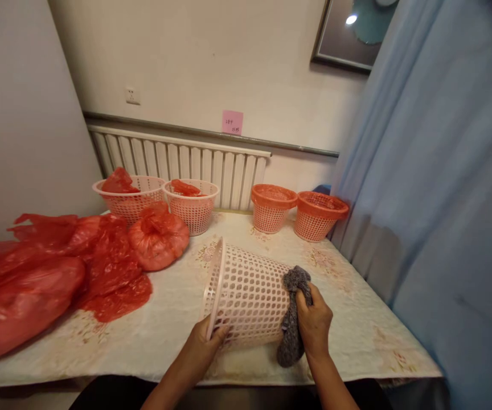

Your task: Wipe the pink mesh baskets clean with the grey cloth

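A pale pink plastic basket (252,290) with a perforated wall lies tipped on its side above the front of the table, its mouth facing left. My left hand (205,341) grips the basket's rim at the lower left, thumb on the outer wall and the other fingers partly hidden. In my right hand (315,319) is a bunched dark grey cloth (291,341), pressed against the basket's base end. Part of the cloth hangs down below that hand.
Filled red plastic bags (28,290) cover the table's left side, with a tied red bag (159,236) beside them. Two pink baskets (190,213) holding red plastic stand behind. Two baskets lined with red bags (271,216) stand at back right, near a blue curtain (434,171). A radiator (203,165) lines the wall.
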Available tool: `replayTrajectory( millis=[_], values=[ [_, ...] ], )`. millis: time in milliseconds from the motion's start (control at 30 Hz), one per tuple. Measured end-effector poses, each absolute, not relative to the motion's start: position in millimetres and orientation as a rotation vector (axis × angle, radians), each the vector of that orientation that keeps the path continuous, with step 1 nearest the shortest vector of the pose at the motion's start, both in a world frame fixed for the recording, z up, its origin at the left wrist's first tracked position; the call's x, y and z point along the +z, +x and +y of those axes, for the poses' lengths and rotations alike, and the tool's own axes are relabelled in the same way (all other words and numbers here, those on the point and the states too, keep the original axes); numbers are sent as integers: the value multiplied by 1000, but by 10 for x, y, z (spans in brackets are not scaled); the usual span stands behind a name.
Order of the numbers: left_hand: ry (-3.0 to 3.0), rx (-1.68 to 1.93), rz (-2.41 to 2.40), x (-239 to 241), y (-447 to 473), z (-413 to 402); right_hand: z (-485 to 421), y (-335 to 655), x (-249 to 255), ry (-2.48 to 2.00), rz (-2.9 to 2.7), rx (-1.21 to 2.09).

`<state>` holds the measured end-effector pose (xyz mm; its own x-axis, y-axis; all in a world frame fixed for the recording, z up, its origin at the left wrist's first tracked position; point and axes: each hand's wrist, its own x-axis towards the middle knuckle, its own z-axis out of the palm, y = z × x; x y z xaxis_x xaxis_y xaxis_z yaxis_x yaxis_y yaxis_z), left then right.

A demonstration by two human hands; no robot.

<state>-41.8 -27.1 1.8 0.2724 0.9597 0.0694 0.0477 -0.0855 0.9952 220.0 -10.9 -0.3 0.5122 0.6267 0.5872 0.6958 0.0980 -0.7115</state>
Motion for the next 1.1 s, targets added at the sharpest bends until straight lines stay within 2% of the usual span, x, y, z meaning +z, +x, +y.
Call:
replayTrajectory(
  millis=[333, 600, 933, 1100],
  values=[
    [1281, 1016, 1093, 483, -338, -213, -211, 2196, -176, -1584, -1200, -74],
    [1243, 999, 1092, 344, -285, -185, -30, 2036, 116, -1639, -1226, -36],
    [1436, 1044, 1079, 205, -339, -190, -97, 1012, 477, -1145, -1644, -124],
    [1458, 1073, 1089, 129, -349, -221, -7, 1009, 524, -1090, -1678, -126]
  ],
)
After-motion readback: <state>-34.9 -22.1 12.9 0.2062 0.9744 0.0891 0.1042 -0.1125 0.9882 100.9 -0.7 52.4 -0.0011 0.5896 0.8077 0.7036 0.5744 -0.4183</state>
